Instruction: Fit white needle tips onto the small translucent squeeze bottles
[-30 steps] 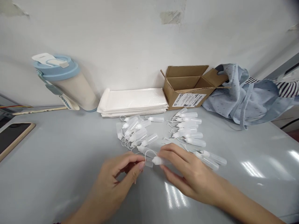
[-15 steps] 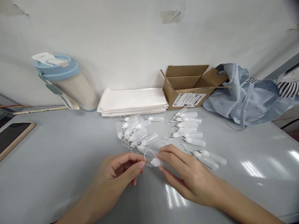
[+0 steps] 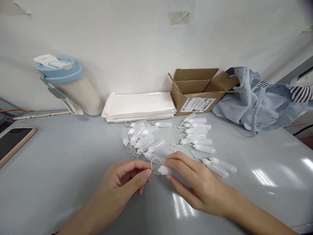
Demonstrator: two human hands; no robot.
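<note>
A small white needle-tip dropper bottle (image 3: 164, 170) lies sideways in my right hand (image 3: 193, 182), held between thumb and fingers, which hide most of its body. From its collar a thin white strap (image 3: 156, 159) loops over to my left hand (image 3: 129, 182). There the thumb and forefinger pinch the strap's end just off the nozzle; a fine metal needle shows faintly between them. Beyond my hands, several similar bottles (image 3: 144, 140) are heaped in a loose pile. Others, with thin needles at their tips, lie in a column (image 3: 198, 133) to the right, and a few (image 3: 220, 166) sit beside my right hand.
White flat packets (image 3: 139, 102) are stacked against the wall. An open cardboard box (image 3: 195, 94) stands beside them, with blue cloth (image 3: 244, 104) to its right. At the left are a tilted tumbler (image 3: 75, 91) and a phone (image 3: 14, 142) on the grey table (image 3: 61, 156).
</note>
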